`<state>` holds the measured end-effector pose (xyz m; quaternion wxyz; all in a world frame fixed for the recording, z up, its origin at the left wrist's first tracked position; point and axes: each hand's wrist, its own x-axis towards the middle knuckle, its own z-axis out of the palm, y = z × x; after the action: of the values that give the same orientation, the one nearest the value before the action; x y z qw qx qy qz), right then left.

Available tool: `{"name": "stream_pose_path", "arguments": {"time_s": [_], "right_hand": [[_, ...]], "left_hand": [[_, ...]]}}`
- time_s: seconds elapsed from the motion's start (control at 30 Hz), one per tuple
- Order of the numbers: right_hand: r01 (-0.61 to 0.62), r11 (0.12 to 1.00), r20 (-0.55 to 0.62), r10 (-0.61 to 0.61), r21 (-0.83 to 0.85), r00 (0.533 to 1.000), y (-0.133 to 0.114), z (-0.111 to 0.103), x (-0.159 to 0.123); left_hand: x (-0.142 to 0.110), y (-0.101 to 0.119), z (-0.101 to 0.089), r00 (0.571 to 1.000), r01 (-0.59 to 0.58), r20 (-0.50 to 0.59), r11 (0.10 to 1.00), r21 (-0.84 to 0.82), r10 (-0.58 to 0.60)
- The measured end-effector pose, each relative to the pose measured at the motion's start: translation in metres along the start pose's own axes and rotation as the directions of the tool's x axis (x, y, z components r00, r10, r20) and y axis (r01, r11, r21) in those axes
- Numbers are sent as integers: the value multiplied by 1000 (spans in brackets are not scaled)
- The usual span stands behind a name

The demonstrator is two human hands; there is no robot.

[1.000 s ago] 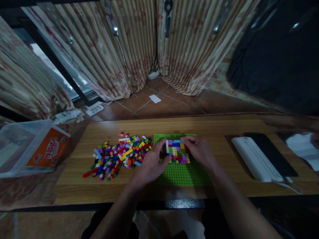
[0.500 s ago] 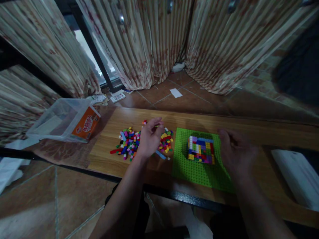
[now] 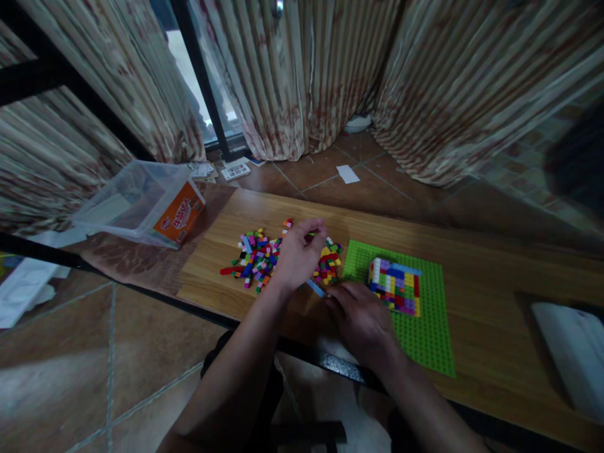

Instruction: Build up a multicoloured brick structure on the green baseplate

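My left hand (image 3: 301, 253) hovers over a pile of loose toy building bricks (image 3: 259, 258), its fingers curled in toward the thumb; anything between them is too small to make out. Low beside the pile, my right hand (image 3: 362, 316) has its fingertips pinched together on the tabletop, at the end of a light blue long brick (image 3: 314, 287). What that pinch holds, if anything, is hidden. A multicoloured block of joined bricks (image 3: 395, 286) sits on a green studded baseplate (image 3: 427, 343), partly covered by my right hand at its left side.
A clear plastic bin (image 3: 136, 214) with an orange label stands at the table's left end. To the right lies a white object (image 3: 566, 352) on the wooden table (image 3: 491, 314). Striped curtains (image 3: 264, 82) hang beyond, and a white paper (image 3: 348, 174) lies on the floor.
My right hand has moved left from the baseplate's right side to the brick pile's near right edge, its fingers closing. My left hand stays over the pile. The camera view has shifted slightly.
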<state>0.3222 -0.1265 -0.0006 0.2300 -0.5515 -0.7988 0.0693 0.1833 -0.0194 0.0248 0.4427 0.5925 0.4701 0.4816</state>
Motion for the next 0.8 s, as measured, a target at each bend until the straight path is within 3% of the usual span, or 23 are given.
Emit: {"name": "stream_pose_path", "arguments": {"time_s": [0.17, 0.3, 0.37, 0.43, 0.53, 0.63, 0.8], "right_hand": [[13, 997, -21, -11, 81, 1000, -4, -2, 2], [-14, 965, -140, 52, 261, 989, 6, -26, 3], [-100, 955, -267, 178, 280, 947, 24, -41, 3], [-209, 933, -381, 314, 292, 870, 47, -54, 3], [-291, 896, -394, 415, 336, 820, 76, -62, 1], [-292, 891, -324, 407, 349, 854, 88, -60, 1], [-261, 919, -249, 338, 296, 908, 87, -53, 7]], "left_hand": [[-1, 0, 2, 1000, -15, 23, 999, 29, 15], [-6, -1, 9, 997, -6, 83, 999, 46, 2], [-10, 0, 14, 992, -14, 128, 997, 79, 4], [-16, 3, 21, 982, -26, 189, 994, 110, 5], [-26, 7, 33, 958, -21, 286, 990, 141, -20], [-32, 11, 41, 943, -29, 331, 982, 188, -35], [-35, 12, 44, 933, -43, 357, 971, 234, -45]]}}
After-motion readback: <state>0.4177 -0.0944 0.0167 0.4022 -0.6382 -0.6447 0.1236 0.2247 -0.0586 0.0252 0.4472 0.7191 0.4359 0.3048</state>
